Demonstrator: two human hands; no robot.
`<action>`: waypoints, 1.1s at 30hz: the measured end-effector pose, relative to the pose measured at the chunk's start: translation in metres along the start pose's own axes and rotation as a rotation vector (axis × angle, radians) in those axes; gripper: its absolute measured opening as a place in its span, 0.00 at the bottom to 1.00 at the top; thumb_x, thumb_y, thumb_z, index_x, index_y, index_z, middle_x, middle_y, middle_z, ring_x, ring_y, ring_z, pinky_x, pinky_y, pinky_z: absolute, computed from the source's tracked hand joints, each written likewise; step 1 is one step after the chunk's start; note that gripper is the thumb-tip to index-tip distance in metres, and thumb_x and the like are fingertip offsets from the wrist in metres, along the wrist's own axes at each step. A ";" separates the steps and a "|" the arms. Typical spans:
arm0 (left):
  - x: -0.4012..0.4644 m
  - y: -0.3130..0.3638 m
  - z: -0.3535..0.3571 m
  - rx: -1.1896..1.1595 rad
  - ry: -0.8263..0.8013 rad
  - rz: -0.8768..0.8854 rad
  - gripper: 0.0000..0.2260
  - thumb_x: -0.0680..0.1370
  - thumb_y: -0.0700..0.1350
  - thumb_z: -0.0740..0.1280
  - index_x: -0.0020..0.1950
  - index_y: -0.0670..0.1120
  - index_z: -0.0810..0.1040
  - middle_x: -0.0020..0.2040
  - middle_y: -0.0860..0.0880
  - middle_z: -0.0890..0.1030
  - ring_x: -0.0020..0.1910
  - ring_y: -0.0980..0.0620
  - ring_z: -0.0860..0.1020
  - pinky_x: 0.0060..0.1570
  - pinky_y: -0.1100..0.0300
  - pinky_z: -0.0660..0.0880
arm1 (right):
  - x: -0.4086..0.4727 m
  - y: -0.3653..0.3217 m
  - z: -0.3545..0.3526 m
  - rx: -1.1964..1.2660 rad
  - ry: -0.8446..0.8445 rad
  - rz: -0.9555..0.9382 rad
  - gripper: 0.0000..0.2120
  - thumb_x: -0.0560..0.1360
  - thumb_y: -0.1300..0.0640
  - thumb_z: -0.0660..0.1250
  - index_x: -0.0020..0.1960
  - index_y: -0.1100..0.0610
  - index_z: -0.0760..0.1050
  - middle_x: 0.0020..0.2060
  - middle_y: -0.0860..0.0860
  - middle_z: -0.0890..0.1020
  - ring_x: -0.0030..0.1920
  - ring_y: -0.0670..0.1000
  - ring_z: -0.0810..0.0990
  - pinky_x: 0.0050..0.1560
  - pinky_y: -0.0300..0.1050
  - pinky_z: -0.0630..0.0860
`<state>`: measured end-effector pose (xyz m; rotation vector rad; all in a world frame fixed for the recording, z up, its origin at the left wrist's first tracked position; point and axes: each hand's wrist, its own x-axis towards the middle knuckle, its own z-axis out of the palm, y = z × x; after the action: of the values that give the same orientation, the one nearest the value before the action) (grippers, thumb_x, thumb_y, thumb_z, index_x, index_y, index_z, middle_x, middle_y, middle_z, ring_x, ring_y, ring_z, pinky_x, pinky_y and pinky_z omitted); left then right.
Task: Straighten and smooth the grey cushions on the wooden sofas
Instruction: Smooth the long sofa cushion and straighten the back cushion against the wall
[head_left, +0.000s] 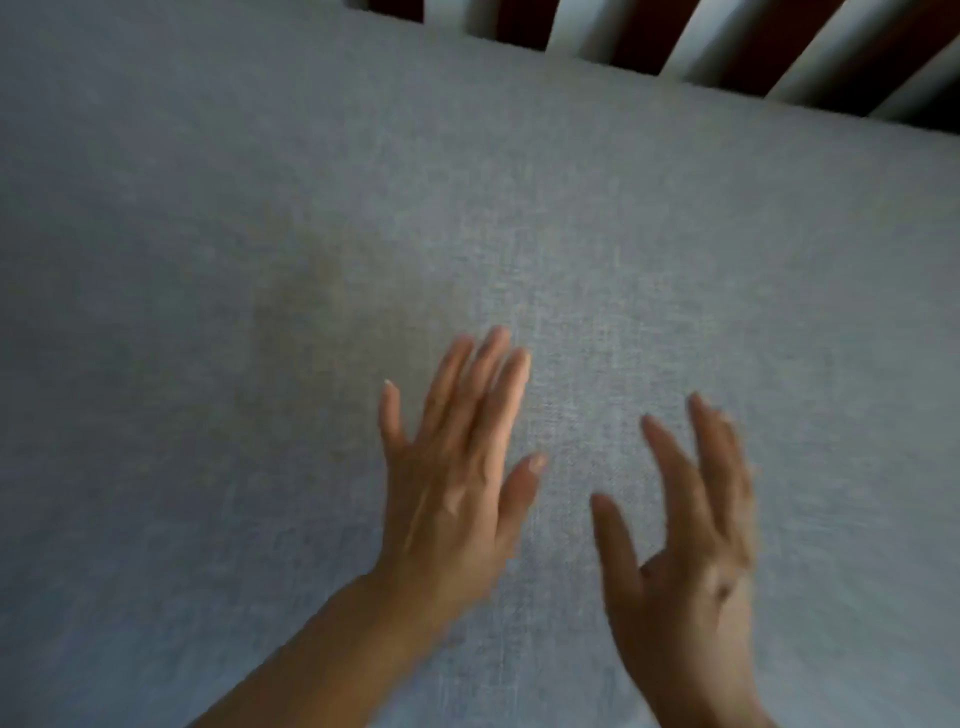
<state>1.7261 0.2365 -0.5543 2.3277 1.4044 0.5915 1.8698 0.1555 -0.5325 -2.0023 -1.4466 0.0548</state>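
Note:
A grey woven cushion (260, 234) fills almost the whole head view, its surface flat with a faint darker patch left of centre. My left hand (457, 478) lies over the cushion's middle with straight, slightly spread fingers, palm down. My right hand (685, 545) is beside it to the right, fingers straight and spread, blurred by motion. Whether either palm touches the fabric cannot be told. Neither hand holds anything.
Dark reddish wooden slats (769, 47) of the sofa back stand along the cushion's far edge at the top right, with pale gaps between them. The cushion's far edge runs diagonally down to the right.

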 end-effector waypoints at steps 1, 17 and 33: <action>0.017 -0.003 0.008 0.007 0.044 -0.047 0.27 0.79 0.55 0.54 0.77 0.49 0.56 0.77 0.50 0.58 0.77 0.50 0.55 0.70 0.41 0.46 | 0.017 0.015 0.006 -0.022 0.079 0.030 0.23 0.76 0.53 0.61 0.69 0.61 0.69 0.73 0.60 0.64 0.74 0.59 0.61 0.70 0.64 0.60; 0.154 -0.084 0.040 0.283 -0.157 -0.167 0.35 0.76 0.61 0.47 0.76 0.41 0.62 0.78 0.45 0.56 0.77 0.45 0.55 0.68 0.32 0.55 | 0.149 0.035 0.129 -0.254 -0.500 -0.135 0.30 0.78 0.42 0.55 0.77 0.53 0.57 0.78 0.54 0.54 0.77 0.56 0.50 0.74 0.63 0.53; 0.234 -0.107 0.059 0.368 -0.093 -0.214 0.30 0.78 0.59 0.51 0.78 0.47 0.58 0.78 0.48 0.55 0.77 0.46 0.53 0.71 0.38 0.50 | 0.248 0.056 0.177 -0.334 -0.332 -0.105 0.29 0.79 0.41 0.49 0.77 0.51 0.57 0.77 0.52 0.57 0.78 0.54 0.51 0.74 0.60 0.49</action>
<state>1.7754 0.4875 -0.6194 2.3878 1.8125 0.1709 1.9422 0.4439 -0.6183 -2.2584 -1.8709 0.1111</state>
